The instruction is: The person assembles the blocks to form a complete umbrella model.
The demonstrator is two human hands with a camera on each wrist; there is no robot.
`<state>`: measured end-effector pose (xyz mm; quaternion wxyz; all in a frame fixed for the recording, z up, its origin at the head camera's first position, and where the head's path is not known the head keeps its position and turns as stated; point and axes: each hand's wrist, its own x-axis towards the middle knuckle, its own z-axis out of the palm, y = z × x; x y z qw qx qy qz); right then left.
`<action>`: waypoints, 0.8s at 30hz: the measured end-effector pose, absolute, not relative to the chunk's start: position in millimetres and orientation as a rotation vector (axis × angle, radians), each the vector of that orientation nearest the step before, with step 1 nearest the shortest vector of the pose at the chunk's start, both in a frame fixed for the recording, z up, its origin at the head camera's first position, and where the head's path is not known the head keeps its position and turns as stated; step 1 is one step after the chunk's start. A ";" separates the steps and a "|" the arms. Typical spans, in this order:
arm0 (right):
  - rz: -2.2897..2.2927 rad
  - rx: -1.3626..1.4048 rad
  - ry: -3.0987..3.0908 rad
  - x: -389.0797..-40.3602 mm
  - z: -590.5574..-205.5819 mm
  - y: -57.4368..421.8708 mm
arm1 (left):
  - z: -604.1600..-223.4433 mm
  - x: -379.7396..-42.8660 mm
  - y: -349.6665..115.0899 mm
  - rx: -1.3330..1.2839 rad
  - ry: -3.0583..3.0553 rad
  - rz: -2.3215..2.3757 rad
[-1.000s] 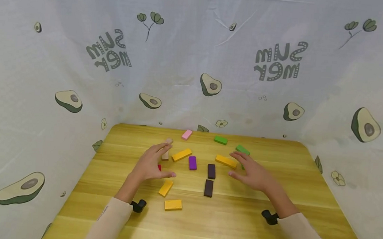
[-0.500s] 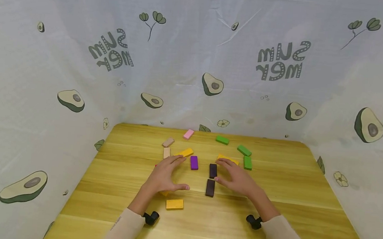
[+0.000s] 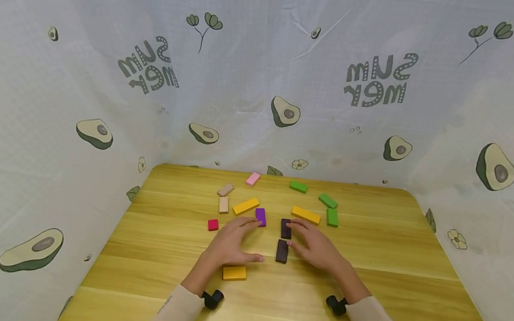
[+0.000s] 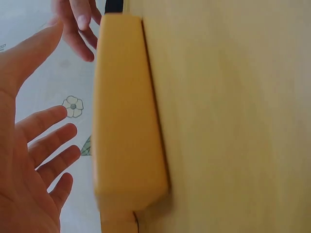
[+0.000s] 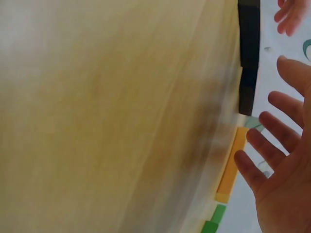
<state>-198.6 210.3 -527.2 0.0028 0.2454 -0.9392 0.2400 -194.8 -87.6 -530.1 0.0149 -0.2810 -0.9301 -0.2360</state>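
Observation:
My left hand [image 3: 232,242] hovers over the wooden table with thumb and fingers spread, holding nothing. Its fingertips overlap the near end of a purple block [image 3: 260,216]. By its wrist lies a yellow block [image 3: 234,273], which looms large in the left wrist view [image 4: 129,107]. Facing it, my right hand [image 3: 318,245] has relaxed, parted fingers and holds nothing. Its fingertips are right at the edges of two black blocks, a far one [image 3: 285,228] and a near one [image 3: 282,251]. Another yellow block is hidden beneath the left hand.
Farther back on the table [image 3: 387,266] lie yellow blocks on the left [image 3: 246,206] and right [image 3: 305,215], several green blocks [image 3: 327,200], a pink block [image 3: 253,179] and two beige blocks [image 3: 224,205]. A small red block [image 3: 213,225] sits left. Printed cloth [image 3: 244,81] encloses the table.
Both hands have moved inward, the left one rightward and the right one leftward, narrowing the gap between them. The red block has come into full view; the blocks keep their places.

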 end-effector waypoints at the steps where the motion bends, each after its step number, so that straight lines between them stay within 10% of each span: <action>1: 0.758 0.771 -2.946 -200.0 -528.1 210.3 | -530.7 -194.1 -85.4 -0.882 -2.892 -0.723; 24: 0.777 0.785 -2.914 -221.2 -537.5 208.1 | -543.6 -186.4 -45.2 -0.961 -2.935 -0.839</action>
